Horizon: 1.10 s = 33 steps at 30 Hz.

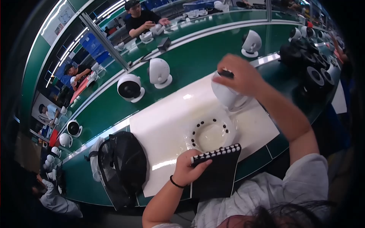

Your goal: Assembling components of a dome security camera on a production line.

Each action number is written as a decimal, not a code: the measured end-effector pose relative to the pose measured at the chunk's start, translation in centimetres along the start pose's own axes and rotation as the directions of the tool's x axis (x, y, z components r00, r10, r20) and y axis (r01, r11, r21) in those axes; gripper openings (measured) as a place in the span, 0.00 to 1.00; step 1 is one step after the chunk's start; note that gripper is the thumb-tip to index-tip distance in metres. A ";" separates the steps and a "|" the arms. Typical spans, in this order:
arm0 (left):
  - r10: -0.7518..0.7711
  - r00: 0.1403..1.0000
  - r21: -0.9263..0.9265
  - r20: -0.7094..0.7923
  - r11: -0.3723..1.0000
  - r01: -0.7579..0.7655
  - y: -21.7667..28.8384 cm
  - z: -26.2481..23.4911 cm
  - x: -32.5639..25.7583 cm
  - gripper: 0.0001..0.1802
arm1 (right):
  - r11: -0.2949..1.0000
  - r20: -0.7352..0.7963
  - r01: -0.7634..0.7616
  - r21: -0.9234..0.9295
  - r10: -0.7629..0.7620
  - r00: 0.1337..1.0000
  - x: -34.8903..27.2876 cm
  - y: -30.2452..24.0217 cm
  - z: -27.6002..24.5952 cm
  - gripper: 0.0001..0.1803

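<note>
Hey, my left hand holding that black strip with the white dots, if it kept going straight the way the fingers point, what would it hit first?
Probably the clear round ring with dark dots on the white mat. The left hand points toward it while gripping the black strip, and the ring lies just beyond, though depth is hard to judge.

**Few signs, no screens**

A pale rectangular sign point(61, 17) hung on the green wall at the upper left, its markings too small to make out. Blue crates or boxes point(93, 45) stood behind the far table, near the slanted metal post. No screens or labels could be told apart elsewhere.
</note>
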<state>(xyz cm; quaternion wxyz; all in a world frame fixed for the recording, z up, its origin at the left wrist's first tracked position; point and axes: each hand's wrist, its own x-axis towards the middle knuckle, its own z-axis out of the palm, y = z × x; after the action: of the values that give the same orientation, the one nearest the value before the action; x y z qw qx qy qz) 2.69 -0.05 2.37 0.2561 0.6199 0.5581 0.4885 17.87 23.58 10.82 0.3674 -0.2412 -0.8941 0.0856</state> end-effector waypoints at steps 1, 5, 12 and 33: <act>-0.013 1.000 0.016 0.006 1.000 0.013 0.4 -0.2 -0.8 0.06 | 0.996 -0.011 -0.041 0.085 0.042 0.999 -1.8 0.0 0.5 0.21; -0.011 0.999 0.013 0.039 1.000 0.010 0.7 0.4 -0.8 0.07 | 0.965 -0.154 -0.187 0.186 0.216 0.964 -8.0 3.1 1.4 0.29; 0.029 0.998 0.043 0.051 0.999 -0.031 1.0 0.0 -1.4 0.08 | 0.799 0.262 -0.551 0.239 0.493 0.829 -11.7 4.1 0.9 0.24; 0.282 0.958 -0.008 -0.061 0.959 -0.283 1.7 -1.0 -2.3 0.08 | 0.750 0.572 -0.468 0.467 0.147 0.807 -3.1 -8.6 -0.1 0.20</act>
<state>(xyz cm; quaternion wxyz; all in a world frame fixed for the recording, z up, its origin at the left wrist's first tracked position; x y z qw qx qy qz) 2.76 -2.87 3.46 0.1723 0.6763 0.4673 0.5427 16.66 14.58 11.77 0.1583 -0.2341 -0.8312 0.4789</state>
